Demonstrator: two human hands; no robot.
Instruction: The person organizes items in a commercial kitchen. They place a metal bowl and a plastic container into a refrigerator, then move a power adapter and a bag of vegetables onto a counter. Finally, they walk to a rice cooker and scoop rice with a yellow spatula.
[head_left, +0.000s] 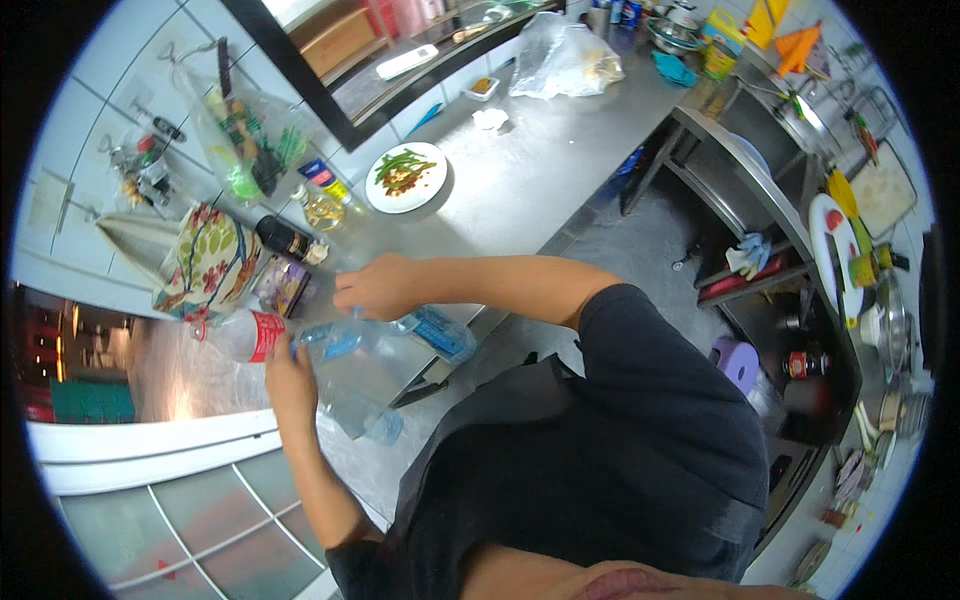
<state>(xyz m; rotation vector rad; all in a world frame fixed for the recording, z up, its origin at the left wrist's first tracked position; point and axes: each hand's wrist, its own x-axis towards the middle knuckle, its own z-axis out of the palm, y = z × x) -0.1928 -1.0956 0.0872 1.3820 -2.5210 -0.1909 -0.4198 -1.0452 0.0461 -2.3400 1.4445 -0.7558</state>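
Observation:
My right hand (379, 289) is above the counter's near end, its fingers curled and pinching a small blue piece (357, 310), perhaps a bottle cap. Below it lies a clear plastic bottle with a blue label (334, 341). Another blue-labelled bottle (446, 337) juts past the counter edge at the right. My left hand (292, 382) has its fingertips by a clear bottle with a red label (266, 335); whether it grips anything is unclear. Beside that wrist is a further clear, crumpled-looking bottle (364, 416), its neck end hidden.
A plate of green beans (406, 178) stands on the steel counter (502, 180). Near the wall are an oil bottle (324, 211), a dark bottle (283, 238), a purple box (280, 286) and a floral cloth bag (210, 259). A purple stool (733, 365) stands behind, right.

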